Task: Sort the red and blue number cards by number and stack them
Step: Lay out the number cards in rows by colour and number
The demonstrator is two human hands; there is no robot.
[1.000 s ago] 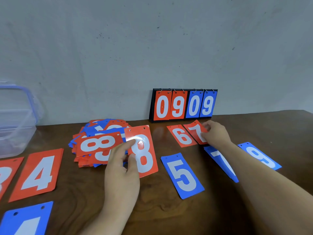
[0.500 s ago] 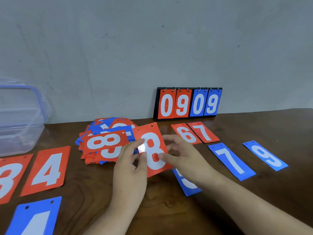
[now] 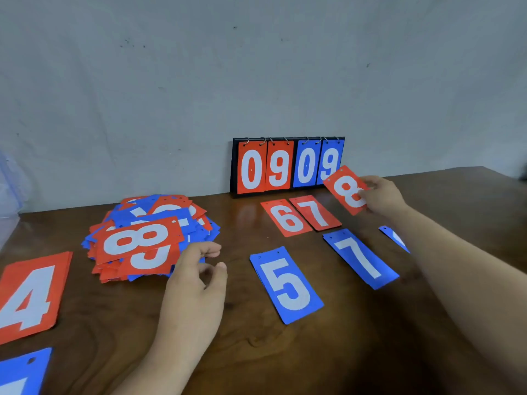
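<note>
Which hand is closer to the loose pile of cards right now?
Left. The left hand hovers at the right edge of the pile; the right hand is far off, holding a red 8 card near the scoreboard.

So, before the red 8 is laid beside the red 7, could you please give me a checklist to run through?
1. Grip on red 8: ok, the right hand pinches its right edge and holds it raised.
2. Only one card in that grip: cannot tell.
3. Red row in order: ok, red 6 and red 7 lie side by side.
4. Landing spot right of red 7: ok, bare table shows there.
5. Left hand free for the next card: ok, it holds nothing, beside the pile.
</note>
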